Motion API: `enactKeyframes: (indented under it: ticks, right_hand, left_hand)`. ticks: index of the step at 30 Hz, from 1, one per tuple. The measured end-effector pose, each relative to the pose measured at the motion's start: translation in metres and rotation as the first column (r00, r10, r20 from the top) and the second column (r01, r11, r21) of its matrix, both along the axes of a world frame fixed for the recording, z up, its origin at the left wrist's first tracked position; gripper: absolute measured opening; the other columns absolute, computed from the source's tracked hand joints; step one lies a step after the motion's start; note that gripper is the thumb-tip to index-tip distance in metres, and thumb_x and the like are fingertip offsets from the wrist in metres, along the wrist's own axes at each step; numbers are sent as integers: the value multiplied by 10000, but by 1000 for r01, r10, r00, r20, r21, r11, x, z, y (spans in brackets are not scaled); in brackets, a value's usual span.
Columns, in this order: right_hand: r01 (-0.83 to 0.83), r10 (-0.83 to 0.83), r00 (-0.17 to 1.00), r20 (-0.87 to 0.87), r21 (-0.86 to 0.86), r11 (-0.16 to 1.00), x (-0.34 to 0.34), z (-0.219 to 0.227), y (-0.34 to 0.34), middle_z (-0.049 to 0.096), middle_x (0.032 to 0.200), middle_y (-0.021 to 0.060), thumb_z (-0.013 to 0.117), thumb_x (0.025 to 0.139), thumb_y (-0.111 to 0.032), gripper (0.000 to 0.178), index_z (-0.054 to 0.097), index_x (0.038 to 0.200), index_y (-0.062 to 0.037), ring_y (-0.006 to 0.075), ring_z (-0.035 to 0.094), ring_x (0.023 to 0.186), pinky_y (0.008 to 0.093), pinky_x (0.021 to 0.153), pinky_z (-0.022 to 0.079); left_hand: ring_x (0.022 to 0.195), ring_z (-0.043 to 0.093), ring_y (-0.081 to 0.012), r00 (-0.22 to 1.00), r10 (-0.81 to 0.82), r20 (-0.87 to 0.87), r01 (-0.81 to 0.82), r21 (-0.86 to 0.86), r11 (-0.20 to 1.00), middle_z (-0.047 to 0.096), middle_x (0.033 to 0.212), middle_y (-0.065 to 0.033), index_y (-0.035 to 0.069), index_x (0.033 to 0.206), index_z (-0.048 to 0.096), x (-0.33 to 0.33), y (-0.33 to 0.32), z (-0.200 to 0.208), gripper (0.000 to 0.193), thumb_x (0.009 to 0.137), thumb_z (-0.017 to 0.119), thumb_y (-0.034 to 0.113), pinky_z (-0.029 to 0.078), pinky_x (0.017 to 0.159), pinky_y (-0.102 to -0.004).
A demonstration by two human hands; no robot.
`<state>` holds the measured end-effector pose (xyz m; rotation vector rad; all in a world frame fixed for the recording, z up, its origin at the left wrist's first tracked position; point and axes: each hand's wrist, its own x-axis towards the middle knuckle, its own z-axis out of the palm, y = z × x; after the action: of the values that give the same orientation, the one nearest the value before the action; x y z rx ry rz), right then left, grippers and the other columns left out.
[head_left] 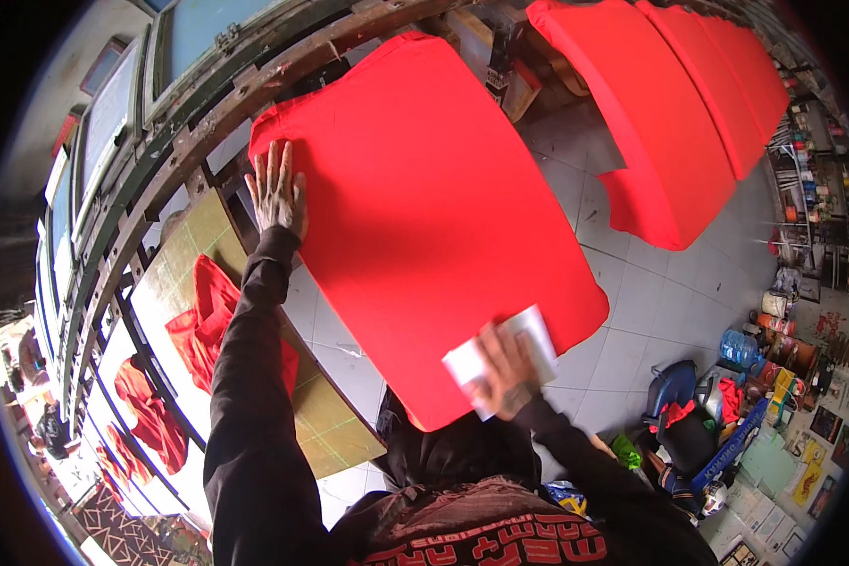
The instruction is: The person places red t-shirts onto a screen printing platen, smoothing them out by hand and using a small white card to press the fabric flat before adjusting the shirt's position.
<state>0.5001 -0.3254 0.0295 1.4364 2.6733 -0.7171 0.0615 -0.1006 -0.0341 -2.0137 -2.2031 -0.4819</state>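
Observation:
A red shirt [434, 217] lies stretched flat over a board in front of me. My left hand [275, 191] is pressed flat on its left edge, fingers spread. Near the shirt's lower end my right hand [507, 366] holds a white paper sheet [528, 338] down on the fabric. Both arms wear dark sleeves.
More boards covered with red shirts [670, 123] stand in a row at the upper right. At the left a yellowish board [184, 269] carries a crumpled red cloth [203, 325]. A grey tiled floor [670, 292] lies below, with a blue water bottle [740, 349] and clutter at the right.

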Motion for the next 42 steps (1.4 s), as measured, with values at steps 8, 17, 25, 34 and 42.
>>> enactKeyframes:
  ticks: [8,17,25,34,42]
  right_hand:
    - [294,-208,954,-215,550,781,-79,-27,291,264,1558,218,546,929,-496,763,333,1477,-11,412,217,1449,580,1155,208]
    - [84,-83,996,-13,245,966,-35,6,165,126,1623,158,471,938,-558,816,212,1553,-89,375,107,1495,565,1182,96]
    - [72,-67,997,-26,257,964,-32,3,196,147,1616,169,495,914,-551,828,228,1546,-87,373,122,1493,567,1183,92]
    - [94,68,949,-308,481,872,-201,-48,320,212,1595,180,533,883,-541,832,315,1502,-30,368,96,1495,554,1190,48]
    - [-200,216,925,-311,81,976,-110,20,26,118,1628,138,546,884,-521,873,197,1549,-75,304,101,1507,493,1215,49]
  left_hand:
    - [1500,119,-323,1000,-22,-5,22,3,1000,176,1627,-41,230,1549,251,6,8,4,576,1006,357,391,51,1193,-548]
    - [1498,134,-314,1000,7,-4,-7,1,1000,192,1624,-42,231,1541,283,-2,2,-1,571,994,409,337,67,1188,-561]
    - [1497,144,-320,999,4,32,-4,-3,1000,222,1617,-30,219,1541,295,1,1,0,572,996,373,370,60,1184,-568]
    - [1505,120,-289,998,-18,53,20,-44,999,216,1620,-34,217,1545,285,13,20,1,579,1002,340,411,39,1179,-576]
    - [1508,117,-281,997,72,-42,-73,-25,997,199,1625,-29,240,1549,268,-5,2,1,592,996,361,433,33,1177,-571]
